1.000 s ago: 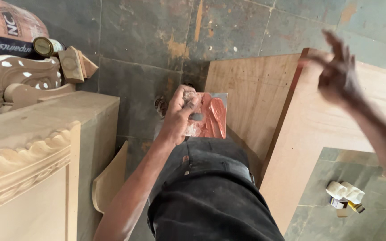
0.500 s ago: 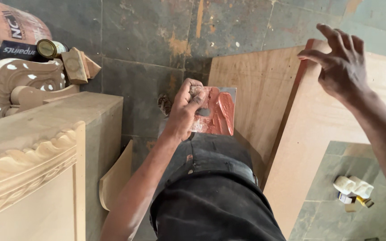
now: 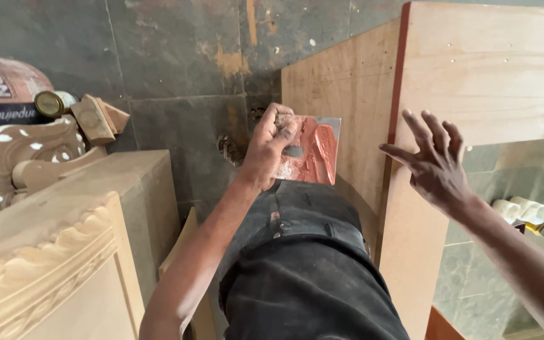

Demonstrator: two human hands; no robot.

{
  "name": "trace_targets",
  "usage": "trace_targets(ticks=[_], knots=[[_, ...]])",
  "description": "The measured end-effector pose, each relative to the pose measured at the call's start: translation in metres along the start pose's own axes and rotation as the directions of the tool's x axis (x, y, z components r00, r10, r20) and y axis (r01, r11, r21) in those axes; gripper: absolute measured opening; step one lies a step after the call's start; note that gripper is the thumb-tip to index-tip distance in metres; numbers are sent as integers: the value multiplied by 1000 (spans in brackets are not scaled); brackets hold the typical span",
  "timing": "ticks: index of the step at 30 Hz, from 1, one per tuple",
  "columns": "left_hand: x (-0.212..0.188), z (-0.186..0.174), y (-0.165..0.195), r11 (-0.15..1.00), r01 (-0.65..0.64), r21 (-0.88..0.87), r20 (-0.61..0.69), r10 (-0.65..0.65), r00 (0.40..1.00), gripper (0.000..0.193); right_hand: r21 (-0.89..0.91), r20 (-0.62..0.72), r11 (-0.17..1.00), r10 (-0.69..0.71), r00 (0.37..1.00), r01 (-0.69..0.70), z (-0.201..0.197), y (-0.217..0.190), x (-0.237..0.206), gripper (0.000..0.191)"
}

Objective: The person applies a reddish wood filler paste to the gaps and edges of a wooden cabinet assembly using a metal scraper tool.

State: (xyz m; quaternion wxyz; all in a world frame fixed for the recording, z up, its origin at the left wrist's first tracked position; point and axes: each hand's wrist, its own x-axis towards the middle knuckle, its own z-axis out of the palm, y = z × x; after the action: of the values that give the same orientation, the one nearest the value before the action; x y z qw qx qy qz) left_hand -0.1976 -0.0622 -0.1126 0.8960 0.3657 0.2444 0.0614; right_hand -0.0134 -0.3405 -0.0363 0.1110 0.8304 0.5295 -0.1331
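Dark stone floor tiles lie under leaning plywood boards [image 3: 480,82], where the left hand [image 3: 269,148] has its fingers closed tight on a flat steel putty scraper [image 3: 313,151] smeared with reddish filler, stiff, light, probably slippery, best held by its clean edge, while the right hand [image 3: 436,167] hovers, fingers spread, just before the nearest board.

I see a dark stone-tile floor [image 3: 177,56] with rusty stains, pale plywood boards [image 3: 486,75] lying across it, carved wooden furniture [image 3: 51,252] at my left, soft daylight.
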Motion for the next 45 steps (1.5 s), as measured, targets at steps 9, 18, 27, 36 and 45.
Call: trace_targets(ticks=[9, 18, 27, 36, 45], knots=[[-16, -2, 2, 1000, -5, 24, 17, 4, 1000, 12, -226, -106, 968, -133, 985, 107, -19, 43, 93, 80], [-26, -12, 9, 1000, -14, 23, -36, 14, 999, 17, -236, 295, 883, -332, 896, 405, -41, 60, 43, 85], [-38, -17, 17, 999, -23, 48, -55, 26, 998, 14, -119, -199, 993, -50, 979, 27, -63, 49, 156, 67], [-46, -20, 20, 999, -9, 36, 18, 9, 1000, 9, -180, -303, 983, -24, 953, -33, -9, 49, 106, 34], [-43, -10, 3, 1000, -2, 22, 117, -1, 993, 8, -43, -203, 994, 94, 975, -105, 31, -2, 6, 51]])
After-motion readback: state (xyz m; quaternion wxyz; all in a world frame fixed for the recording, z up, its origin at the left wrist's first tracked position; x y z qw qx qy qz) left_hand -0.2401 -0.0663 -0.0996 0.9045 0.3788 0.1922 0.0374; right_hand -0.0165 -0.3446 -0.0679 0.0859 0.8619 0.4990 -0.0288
